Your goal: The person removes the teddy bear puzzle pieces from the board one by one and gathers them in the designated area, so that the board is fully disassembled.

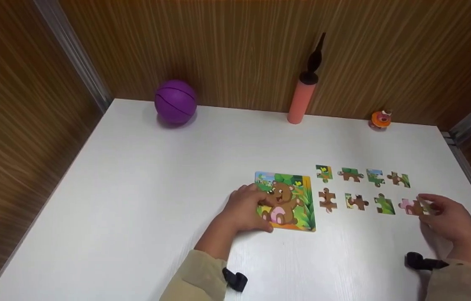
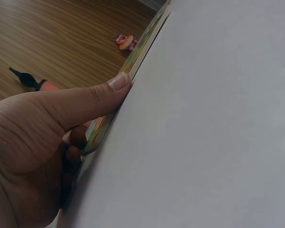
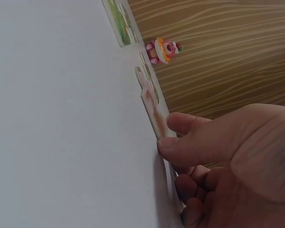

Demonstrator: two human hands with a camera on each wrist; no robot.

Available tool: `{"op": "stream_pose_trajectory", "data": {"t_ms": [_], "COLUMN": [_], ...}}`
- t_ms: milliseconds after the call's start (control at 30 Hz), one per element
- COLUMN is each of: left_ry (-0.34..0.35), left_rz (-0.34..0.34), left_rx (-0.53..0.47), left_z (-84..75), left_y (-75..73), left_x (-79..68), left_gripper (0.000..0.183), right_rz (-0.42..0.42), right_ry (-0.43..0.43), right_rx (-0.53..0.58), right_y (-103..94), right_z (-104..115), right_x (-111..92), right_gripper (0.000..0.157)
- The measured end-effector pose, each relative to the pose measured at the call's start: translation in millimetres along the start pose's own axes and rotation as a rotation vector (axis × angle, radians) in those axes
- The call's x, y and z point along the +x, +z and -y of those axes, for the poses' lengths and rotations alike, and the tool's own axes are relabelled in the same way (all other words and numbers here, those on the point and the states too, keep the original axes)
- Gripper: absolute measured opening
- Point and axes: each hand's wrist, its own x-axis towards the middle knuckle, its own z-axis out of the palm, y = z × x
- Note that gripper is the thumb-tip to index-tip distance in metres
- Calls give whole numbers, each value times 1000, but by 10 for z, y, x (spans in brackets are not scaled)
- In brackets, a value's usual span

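Note:
A square bear picture puzzle (image 1: 298, 217) lies flat on the white table, and my left hand (image 1: 245, 209) holds it by its left side. The thumb (image 2: 118, 83) lies along the near edge in the left wrist view, while other fingers reach over the picture's left part. To the right of the picture, several loose jigsaw pieces lie in two rows. At the right end of the near row, my right hand (image 1: 450, 217) pinches a pink and brown puzzle piece (image 1: 410, 206) between thumb and forefinger. That piece (image 3: 152, 107) is low at the table surface in the right wrist view.
Along the wooden back wall stand a purple ball (image 1: 176, 102), a pink hand pump (image 1: 302, 100) with a black top, and a small toy figure (image 1: 380, 119) with an orange ring. A green puzzle piece (image 1: 385, 205) lies just left of the pinched one.

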Motion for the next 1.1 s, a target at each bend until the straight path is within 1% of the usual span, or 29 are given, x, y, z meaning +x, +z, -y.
{"op": "stream_pose_trajectory", "data": {"t_ms": [100,167,233,333,400,467,533,633,767,833,1000,1033,1100], "left_ry": [7,5,-4,-8,-6,-1,0,1,4,4,6,8,7], "left_rz": [-9,-10,-8,-7,-6,-5,-4,-3,0,1,-1,-2,-2], "left_rx": [6,12,13,14,10,14,22,23,13,14,24,24,26], "left_z": [7,8,7,4,2,0,3,6,8,9,13,11,9], "left_y": [11,14,13,12,11,10,13,18,26,26,15,10,0], "left_x": [3,2,2,3,6,8,9,10,15,16,9,6,4], "left_gripper": [57,59,63,71,76,78,79,78,76,77,78,78,77], "right_rz": [-24,-53,-71,-85,-84,-97,-99,-59,63,109,185,198,224], "right_ry": [38,57,30,-66,-165,-260,-348,-456,-537,-551,-566,-578,-614], "right_rx": [30,67,92,143,159,175,164,167,150,130,94,91,84], "right_y": [-25,-42,-58,-32,17,105,221,434,726,855,1111,1157,1246], "right_z": [61,173,327,618,814,1009,1192,1439,1689,1773,1952,1991,2073], "right_x": [-7,-27,-59,-115,-156,-198,-242,-311,-397,-433,-509,-526,-562], "right_gripper": [74,78,76,70,63,57,52,49,52,52,49,49,44]}}
